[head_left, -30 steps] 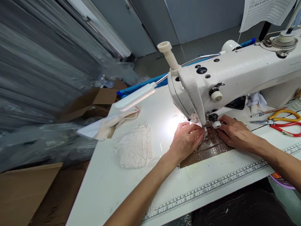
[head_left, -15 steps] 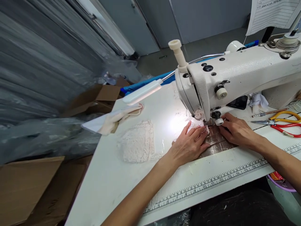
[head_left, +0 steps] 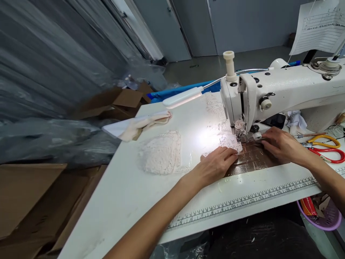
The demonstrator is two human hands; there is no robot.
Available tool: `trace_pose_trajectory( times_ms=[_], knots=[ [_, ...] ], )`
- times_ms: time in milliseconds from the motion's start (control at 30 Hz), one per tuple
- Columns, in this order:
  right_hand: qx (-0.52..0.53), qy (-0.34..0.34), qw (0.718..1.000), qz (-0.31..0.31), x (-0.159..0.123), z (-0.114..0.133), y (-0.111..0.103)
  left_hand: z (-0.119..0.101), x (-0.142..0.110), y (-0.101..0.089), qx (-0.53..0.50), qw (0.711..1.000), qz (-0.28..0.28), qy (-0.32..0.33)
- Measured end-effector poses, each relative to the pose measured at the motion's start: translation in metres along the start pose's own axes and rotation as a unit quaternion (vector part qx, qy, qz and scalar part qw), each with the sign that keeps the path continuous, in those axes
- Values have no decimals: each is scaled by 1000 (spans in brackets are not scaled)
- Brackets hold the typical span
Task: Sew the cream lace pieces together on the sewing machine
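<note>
White lace fabric [head_left: 228, 142] lies under the needle area of a white sewing machine [head_left: 293, 84]. My left hand [head_left: 215, 165] rests at its near edge, the fingers drawn together and closed on the lace. Right of the presser foot [head_left: 238, 138], my right hand [head_left: 281, 145] has its fingers bent in a pinch close to a small white knob [head_left: 257, 136]. Whatever is between those fingertips is hidden. Brown shiny sheeting [head_left: 250, 158] covers the machine bed between both hands. A pale rosette [head_left: 239, 125] is on the machine head above the needle.
A lace cup [head_left: 163, 153] and folded beige cloth [head_left: 142, 127] lie on the table's left. A lamp [head_left: 183, 98] lights the lace. Red-handled scissors [head_left: 330, 154] and a yellow-handled pair [head_left: 327, 138] are at right. A printed ruler [head_left: 242, 203] follows the front edge; a purple basket [head_left: 327, 223] sits below.
My left hand's spread fingers have drawn together and back toward the lace's near edge. My right hand has shifted slightly right, away from the presser foot. The camera view has shifted.
</note>
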State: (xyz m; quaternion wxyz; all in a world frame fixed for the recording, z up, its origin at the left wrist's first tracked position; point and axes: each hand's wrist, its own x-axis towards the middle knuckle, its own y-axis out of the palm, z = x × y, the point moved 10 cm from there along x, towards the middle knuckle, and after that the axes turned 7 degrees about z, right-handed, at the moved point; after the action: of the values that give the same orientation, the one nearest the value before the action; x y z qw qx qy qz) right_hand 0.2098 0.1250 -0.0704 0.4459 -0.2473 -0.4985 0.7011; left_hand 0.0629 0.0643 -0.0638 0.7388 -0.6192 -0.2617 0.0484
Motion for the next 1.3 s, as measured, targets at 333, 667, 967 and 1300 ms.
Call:
trace_pose_trajectory(
  times_ms=[333, 667, 967, 1300],
  knots=[
    [-3, -2, 998, -64, -23, 2, 4, 34, 12, 12, -184, 983, -10, -27],
    [12, 8, 998, 54, 6, 32, 38, 84, 0, 38, -431, 854, -54, -286],
    [-137, 63, 988, 43, 33, 34, 38, 95, -9, 62, -615, 708, -20, -348],
    [-150, 46, 986, 54, 42, 39, 52, 99, -12, 68, -636, 687, -21, -350]
  ],
)
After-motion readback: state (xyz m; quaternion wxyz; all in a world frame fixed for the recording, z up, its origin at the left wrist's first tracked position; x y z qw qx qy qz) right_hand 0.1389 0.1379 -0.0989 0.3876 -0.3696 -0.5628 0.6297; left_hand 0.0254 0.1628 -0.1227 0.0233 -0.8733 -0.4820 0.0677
